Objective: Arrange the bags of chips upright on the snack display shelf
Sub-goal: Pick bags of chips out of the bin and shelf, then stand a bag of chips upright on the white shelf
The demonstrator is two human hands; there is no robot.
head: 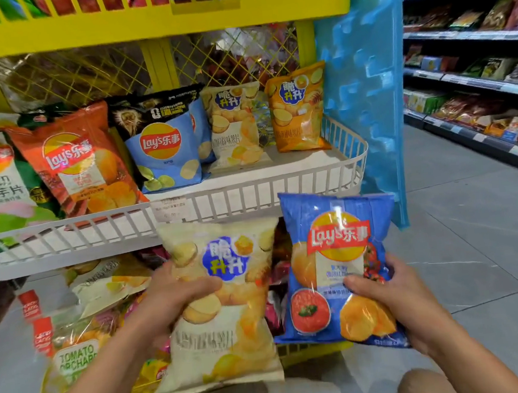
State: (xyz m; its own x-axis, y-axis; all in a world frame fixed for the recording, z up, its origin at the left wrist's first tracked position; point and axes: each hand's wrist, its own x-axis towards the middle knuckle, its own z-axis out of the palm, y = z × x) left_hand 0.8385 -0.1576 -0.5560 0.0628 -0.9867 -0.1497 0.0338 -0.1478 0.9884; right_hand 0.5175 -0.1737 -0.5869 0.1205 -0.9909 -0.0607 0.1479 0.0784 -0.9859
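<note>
Pale cream chip bag (pixel 220 306), glossy, upright, small print perhaps blurred

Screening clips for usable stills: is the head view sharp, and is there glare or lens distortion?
Head view: centre fairly sharp, logo legible on the blue Lay's tomato chip bag; glossy highlights streak it and the pale yellow chip bag; left-edge bags smear; the white wire shelf rail bows from wide-angle distortion; the aisle at right is dim.
</note>
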